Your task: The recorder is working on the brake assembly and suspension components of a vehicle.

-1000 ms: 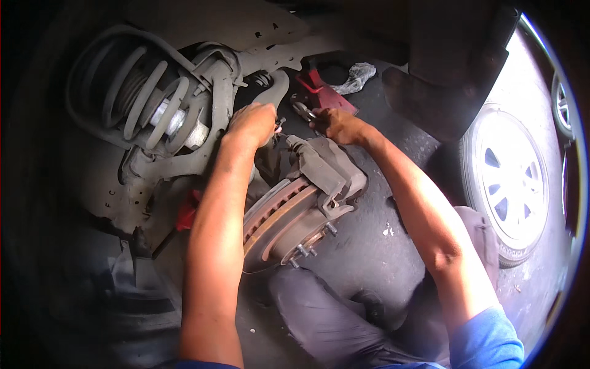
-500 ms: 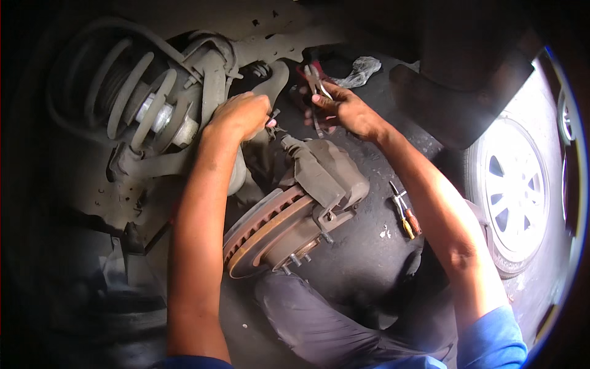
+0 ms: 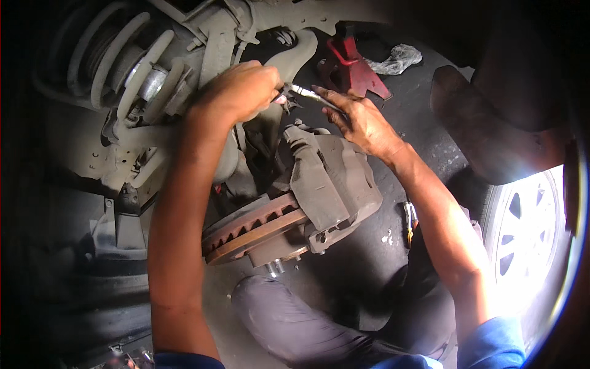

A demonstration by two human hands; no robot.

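My left hand [image 3: 239, 92] is closed near the upper suspension arm, its fingers pinching something small. A small dark metal piece [image 3: 291, 106] shows at its fingertips; its exact kind I cannot make out. My right hand [image 3: 365, 125] is wrapped round a pair of pliers [image 3: 307, 93]. The pliers' jaws point left and reach the metal piece beside my left fingertips; whether they grip it is too small to tell. Just below both hands sits the grey brake caliper [image 3: 338, 178], mounted over the rusty brake disc [image 3: 261, 230].
A coil spring [image 3: 135, 71] stands at upper left. Beyond my right hand are a red jack stand [image 3: 364, 74] and crumpled clear plastic [image 3: 402, 59]. Hand tools [image 3: 409, 222] lie on the floor, partly behind my right forearm. At far right is a wheel [image 3: 522, 230].
My right hand has turned the pliers from upright to pointing left, bringing their jaws to my left fingertips. The view has shifted, showing more of the red jack stand.
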